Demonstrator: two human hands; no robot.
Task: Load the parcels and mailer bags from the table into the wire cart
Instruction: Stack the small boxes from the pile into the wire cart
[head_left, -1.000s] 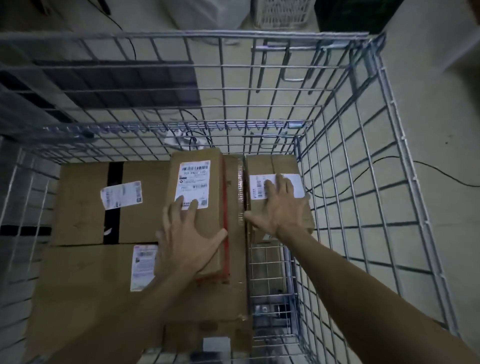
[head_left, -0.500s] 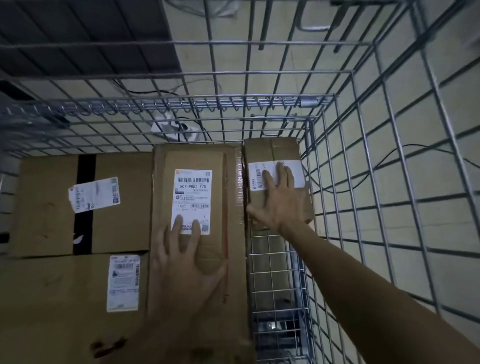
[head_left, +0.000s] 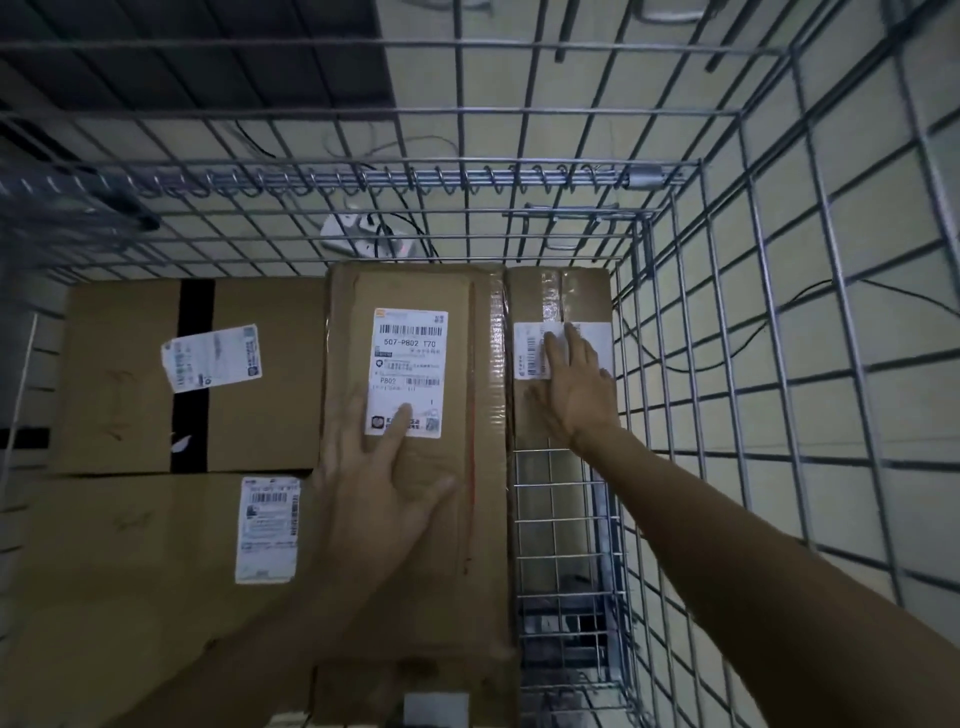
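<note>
Labelled cardboard parcels (head_left: 130, 415) flat inside wire cart (head_left: 415, 179)

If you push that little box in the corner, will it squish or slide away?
Probably stiff: the small cardboard box shows square edges under the flat right hand. It likely won't slide far sideways, sitting between the long parcel and the wire cart wall. Its taped top may feel slick.

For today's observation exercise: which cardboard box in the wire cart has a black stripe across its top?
The far-left box, whose label sits crooked across that stripe; the others carry no black stripe.
</note>
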